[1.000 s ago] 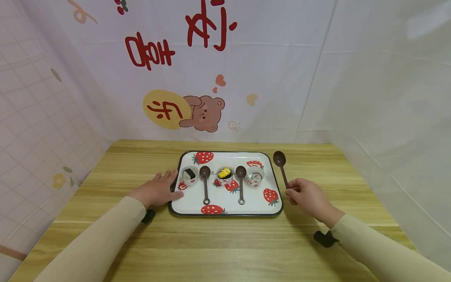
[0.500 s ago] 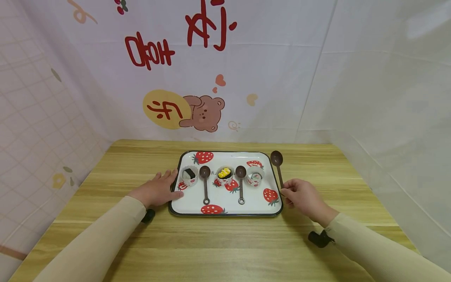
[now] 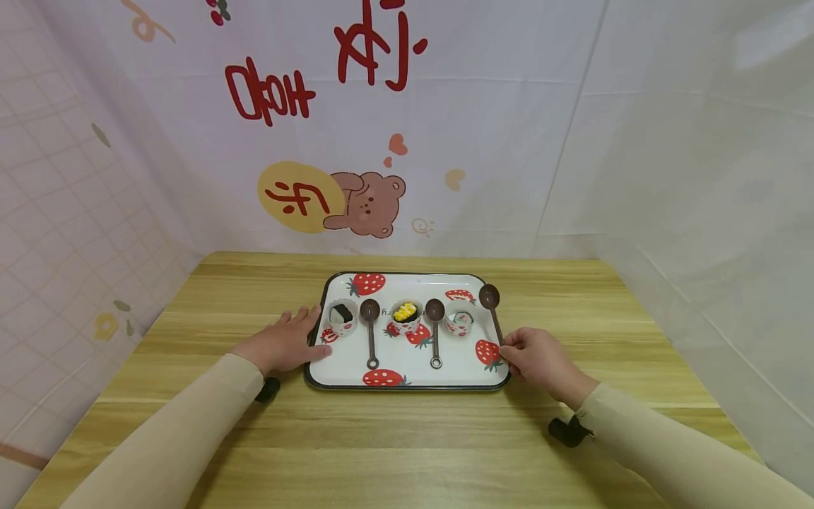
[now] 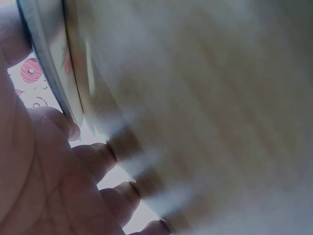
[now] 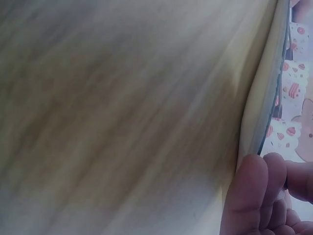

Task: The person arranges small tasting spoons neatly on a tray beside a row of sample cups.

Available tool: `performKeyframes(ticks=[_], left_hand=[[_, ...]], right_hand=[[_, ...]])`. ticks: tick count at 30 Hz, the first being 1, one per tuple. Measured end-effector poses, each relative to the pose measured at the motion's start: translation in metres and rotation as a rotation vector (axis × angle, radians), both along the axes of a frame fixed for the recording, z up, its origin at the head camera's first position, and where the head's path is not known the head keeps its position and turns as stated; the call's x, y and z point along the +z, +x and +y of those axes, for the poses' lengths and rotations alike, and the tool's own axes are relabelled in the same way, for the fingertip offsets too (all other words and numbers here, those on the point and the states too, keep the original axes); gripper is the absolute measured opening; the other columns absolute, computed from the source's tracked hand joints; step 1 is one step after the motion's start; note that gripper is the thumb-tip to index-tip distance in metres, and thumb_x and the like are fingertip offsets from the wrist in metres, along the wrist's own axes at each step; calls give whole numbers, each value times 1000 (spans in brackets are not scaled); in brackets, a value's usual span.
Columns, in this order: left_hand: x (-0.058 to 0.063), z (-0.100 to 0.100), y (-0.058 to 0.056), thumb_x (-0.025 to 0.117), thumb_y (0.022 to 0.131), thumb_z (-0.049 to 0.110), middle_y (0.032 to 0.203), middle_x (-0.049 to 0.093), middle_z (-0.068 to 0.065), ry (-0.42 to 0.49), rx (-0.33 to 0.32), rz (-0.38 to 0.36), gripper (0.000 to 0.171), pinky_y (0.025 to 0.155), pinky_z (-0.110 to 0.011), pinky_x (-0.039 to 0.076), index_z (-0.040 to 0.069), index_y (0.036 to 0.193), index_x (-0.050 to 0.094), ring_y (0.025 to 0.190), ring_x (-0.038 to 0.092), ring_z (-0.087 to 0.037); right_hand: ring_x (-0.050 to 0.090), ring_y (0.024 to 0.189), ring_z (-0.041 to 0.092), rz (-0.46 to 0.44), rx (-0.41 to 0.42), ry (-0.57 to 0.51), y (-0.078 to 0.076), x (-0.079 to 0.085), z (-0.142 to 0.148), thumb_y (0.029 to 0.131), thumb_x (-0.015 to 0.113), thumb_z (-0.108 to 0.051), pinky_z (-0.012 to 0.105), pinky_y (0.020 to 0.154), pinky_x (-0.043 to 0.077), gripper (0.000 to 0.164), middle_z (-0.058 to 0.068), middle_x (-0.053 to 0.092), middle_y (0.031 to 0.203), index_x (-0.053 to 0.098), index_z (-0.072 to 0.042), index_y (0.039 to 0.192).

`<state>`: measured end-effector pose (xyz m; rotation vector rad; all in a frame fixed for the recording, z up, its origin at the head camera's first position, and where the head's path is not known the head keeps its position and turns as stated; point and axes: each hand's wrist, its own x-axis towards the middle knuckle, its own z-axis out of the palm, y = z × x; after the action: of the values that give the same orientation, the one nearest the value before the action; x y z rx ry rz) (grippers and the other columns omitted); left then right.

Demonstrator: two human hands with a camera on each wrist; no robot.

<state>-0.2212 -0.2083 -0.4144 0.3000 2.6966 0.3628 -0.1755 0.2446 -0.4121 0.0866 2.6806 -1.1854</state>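
Observation:
A white strawberry-print tray (image 3: 413, 378) with a dark rim lies on the table. My right hand (image 3: 540, 360) pinches the handle of a brown spoon (image 3: 489, 297) over the tray's right edge; in the right wrist view its curled fingers (image 5: 247, 191) are beside the rim, the spoon not discernible. My left hand (image 3: 282, 343) rests at the tray's left edge with fingers extended, thumb over the rim. Two more brown spoons, a left one (image 3: 372, 339) and a middle one (image 3: 435, 336), lie on the tray between paper cups.
On the tray, a left cup (image 3: 343, 329) holds a black-and-white piece, a middle cup (image 3: 407, 328) a yellow-topped piece, and a right cup (image 3: 459, 329) a pale roll. The wooden table (image 3: 381, 438) extends around; a printed curtain (image 3: 496, 141) stands behind and at both sides.
My right hand has moved left with the spoon, whose bowl has gone from beside the tray to over its right edge and nearer to me. The left hand has stayed put.

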Motion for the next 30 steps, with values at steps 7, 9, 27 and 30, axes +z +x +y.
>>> performKeyframes(ticks=[7,9,27,30], left_hand=[[-2,0,-1,60,99,65,172,16,-32,0,-6,6,104,121,-75,22,3,169,15,155,11,-64],[-3,-1,-1,60,99,65,172,15,-32,-1,-9,7,103,121,-75,22,3,169,15,155,11,-63],[1,0,0,60,99,63,172,15,-33,2,-10,3,103,121,-76,22,2,168,14,154,10,-65],[2,1,1,60,99,62,172,15,-33,2,-10,2,103,121,-76,22,1,168,15,154,10,-65]], right_hand=[[59,62,15,-7,-4,24,0,-3,-4,100,68,-14,28,53,49,15,4,64,69,70,0,103],[58,61,14,-2,1,30,0,-3,-5,100,68,-15,28,52,48,16,4,64,68,71,0,103],[53,67,15,43,24,144,0,-6,-17,95,72,-18,27,57,40,13,-2,73,78,77,-6,95],[52,66,15,27,21,154,-1,-8,-19,95,72,-17,27,57,40,12,-2,73,77,77,-7,93]])
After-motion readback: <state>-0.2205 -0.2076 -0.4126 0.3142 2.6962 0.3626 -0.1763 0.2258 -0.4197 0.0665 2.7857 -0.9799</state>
